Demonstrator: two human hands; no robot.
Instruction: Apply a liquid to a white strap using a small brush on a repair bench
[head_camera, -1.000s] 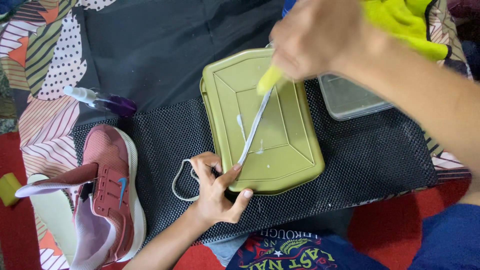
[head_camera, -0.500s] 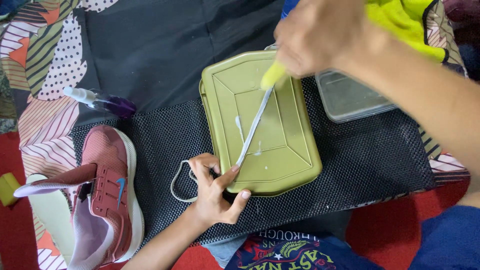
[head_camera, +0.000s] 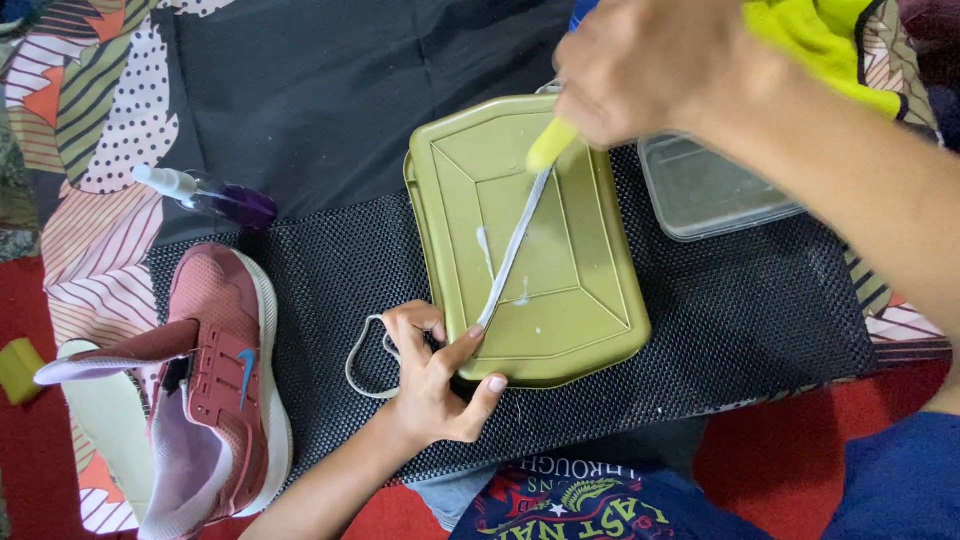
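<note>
An olive-green tray lies upside down on a black mesh mat. A white shoelace stretches across the tray, with soapy drops around it. My left hand pins the lace's near end against the tray's front edge with its thumb, and the rest of the lace loops off to the left. My right hand grips a yellow-handled brush pressed on the lace's far end. The brush head is hidden under the hand.
A pink sneaker without its lace lies at the left of the mat. A purple spray bottle lies behind it. A clear plastic container sits to the right of the tray. At the far left edge is a yellow sponge, and a yellow cloth is at the top right.
My right hand and the brush have slid slightly up and to the right along the lace. My left hand stays put on the lace's near end.
</note>
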